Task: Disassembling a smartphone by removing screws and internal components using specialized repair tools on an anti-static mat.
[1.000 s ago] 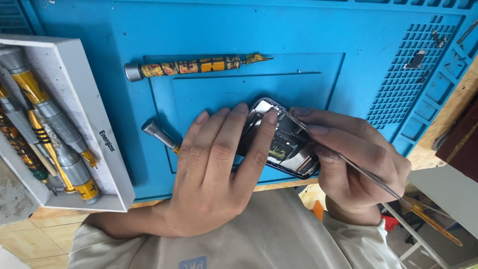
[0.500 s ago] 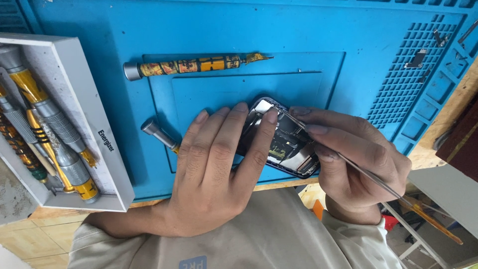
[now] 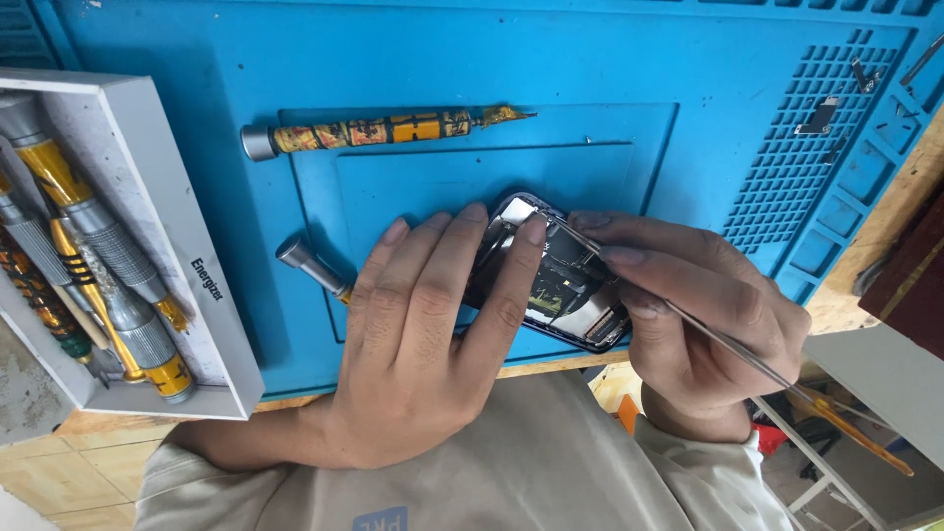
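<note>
Seen from the head camera, an opened phone [image 3: 560, 285] lies on a blue mat [image 3: 610, 59], at the mat's near edge, its insides facing up. The left hand [image 3: 423, 344] rests flat over the left part of the phone, fingers spread and stretched out; the index fingertip presses on the phone's top corner, and the palm covers the mat beside it. The hand grips nothing, it only holds the phone down. The right hand [image 3: 688, 315] sits just right of the phone, closed around a thin metal tool [image 3: 728, 344] pinched between thumb and fingers. The tool's tip reaches the top of the phone, close to the left index fingertip; its long handle runs back past the wrist.

A yellow screwdriver [image 3: 383, 130] lies across the mat, farther up than the phone and well apart from it. A second screwdriver [image 3: 310, 264] lies left of the phone, its shaft hidden under the left hand. At the mat's left edge stands a white box [image 3: 211, 305] with more screwdrivers in it. Small metal parts [image 3: 818, 116] rest in the mat's grid at the far right. The wooden counter [image 3: 846, 295] shows beyond the mat's right edge.
</note>
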